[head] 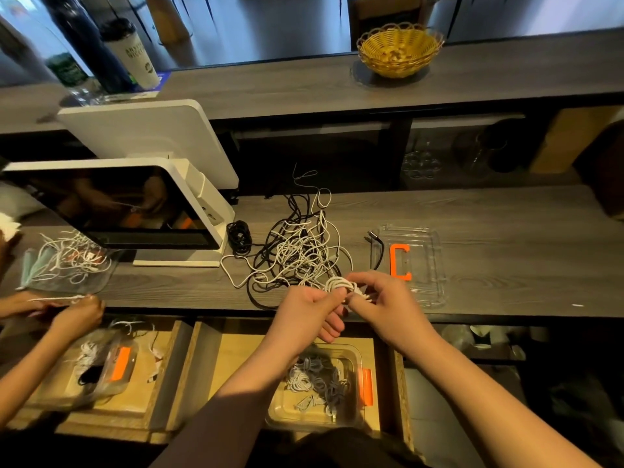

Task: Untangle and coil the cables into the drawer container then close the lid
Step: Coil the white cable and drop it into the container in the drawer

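Now both hands meet at the table's (506, 258) near edge, winding a white cable. The left hand (309, 310) pinches the small white coil (339, 284) between thumb and curled fingers, while the right hand (381, 298) curls round its other side, fingertips pressed on the loose end. Just beyond the fingers lies the tangle (297, 255) of black and white cables, to which the coil looks joined. Right of the fingers, the clear lid (429, 265) with its orange clip rests on the table. Below the wrists, the container (351, 356) sits in the open drawer, already holding several coils. Judging by this, coiling is mid-way; next the end needs tucking, then the coil lowers into the container.
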Tool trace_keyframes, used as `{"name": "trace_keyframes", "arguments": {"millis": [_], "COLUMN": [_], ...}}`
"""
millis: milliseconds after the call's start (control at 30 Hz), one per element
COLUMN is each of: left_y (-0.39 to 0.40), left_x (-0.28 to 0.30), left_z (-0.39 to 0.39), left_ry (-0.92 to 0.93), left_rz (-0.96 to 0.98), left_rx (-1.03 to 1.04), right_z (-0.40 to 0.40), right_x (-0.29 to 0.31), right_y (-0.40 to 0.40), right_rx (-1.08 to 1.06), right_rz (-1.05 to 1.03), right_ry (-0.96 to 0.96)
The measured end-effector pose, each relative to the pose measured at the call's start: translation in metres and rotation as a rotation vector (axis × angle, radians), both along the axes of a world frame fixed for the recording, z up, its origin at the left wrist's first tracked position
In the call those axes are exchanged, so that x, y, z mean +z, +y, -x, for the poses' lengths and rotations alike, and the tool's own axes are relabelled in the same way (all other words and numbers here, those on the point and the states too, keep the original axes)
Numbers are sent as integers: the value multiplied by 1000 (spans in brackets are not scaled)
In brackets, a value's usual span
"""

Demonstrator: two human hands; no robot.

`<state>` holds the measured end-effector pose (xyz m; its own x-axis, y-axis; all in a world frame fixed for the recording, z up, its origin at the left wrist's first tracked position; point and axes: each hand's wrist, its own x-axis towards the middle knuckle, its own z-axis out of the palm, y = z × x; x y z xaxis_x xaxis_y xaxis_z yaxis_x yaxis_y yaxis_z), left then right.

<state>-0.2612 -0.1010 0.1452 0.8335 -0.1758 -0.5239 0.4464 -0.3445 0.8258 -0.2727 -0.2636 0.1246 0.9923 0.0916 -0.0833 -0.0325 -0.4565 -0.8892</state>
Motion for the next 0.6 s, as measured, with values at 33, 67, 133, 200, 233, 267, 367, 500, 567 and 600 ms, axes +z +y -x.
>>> {"name": "trace_keyframes", "arguments": {"millis": [33, 67, 133, 200, 233, 267, 367, 500, 567, 600], "left_y": [-1, -3, -8, -13, -14, -14, -10, -5, -2, -2], "left_x": [0, 0, 0, -1, -1, -2, 1, 9, 12, 14], "left_z": [-1, -1, 0, 4, 5, 5, 2, 1, 2, 3], "left_ry": [-11, -25, -75, -135, -172, -208, -233, -44, 41, 66], "left_rz": [-12, -28, -75, -84, -78, -75, 9, 389, 605, 685], "left_rx": [-1, 0, 4, 14, 16, 12, 5, 119, 175, 184], "right_z": [1, 2, 5, 7, 7, 7, 4, 0, -3, -4], "right_x": [0, 0, -1, -3, -4, -3, -2, 13, 24, 28], "right_y": [1, 1, 2, 2, 1, 0, -6, -14, -16, -17], "right_rx": [8, 3, -46, -96, -105, -100, -88, -83, -65, -57], "right_rz": [40, 64, 77, 75, 70, 62, -6, -323, -469, -548], "right_ry": [-20, -37, -53, -74, -87, -103, -101, 54, 149, 218]}}
